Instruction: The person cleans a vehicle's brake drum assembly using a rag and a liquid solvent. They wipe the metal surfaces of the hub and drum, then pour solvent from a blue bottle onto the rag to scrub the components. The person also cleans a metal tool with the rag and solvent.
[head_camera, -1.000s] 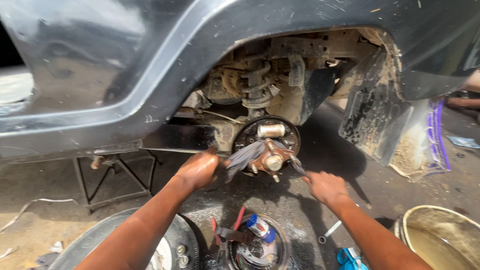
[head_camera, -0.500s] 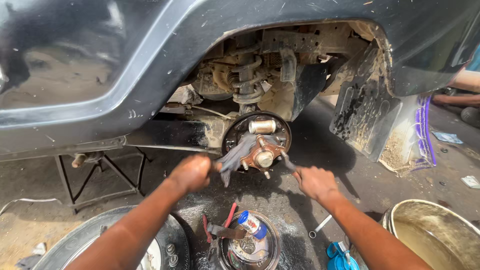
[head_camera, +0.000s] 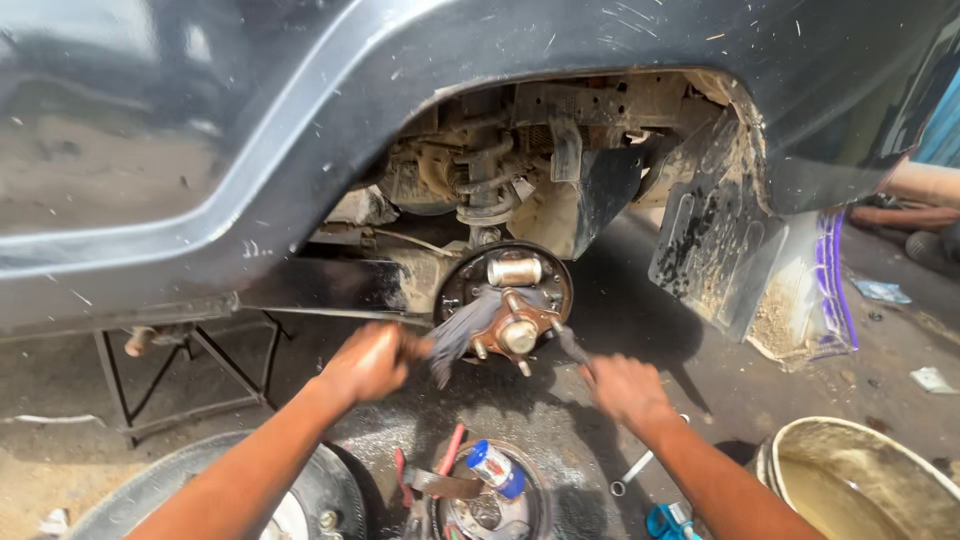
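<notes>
1. Under the dark car's wheel arch (head_camera: 640, 90), the bare wheel hub (head_camera: 517, 335) sits with its studs showing against the round brake backing plate (head_camera: 462, 285).
2. Just left of the hub, the left hand (head_camera: 372, 360) is clenched around a grey strip of cloth (head_camera: 462, 330), which runs up against the hub; motion blurs it.
3. Just below and right of the hub, the right hand (head_camera: 625, 388) is curled around the cloth's other end, a dark tail at its fingertips.
4. Below the hub, on the ground, a brake drum (head_camera: 490, 505) holds a small blue-capped bottle (head_camera: 495, 468) and red-handled tools (head_camera: 447, 455).
5. Well right of the hub stands a pale bucket (head_camera: 860, 480); a metal stand (head_camera: 190, 385) props the car to the left.
</notes>
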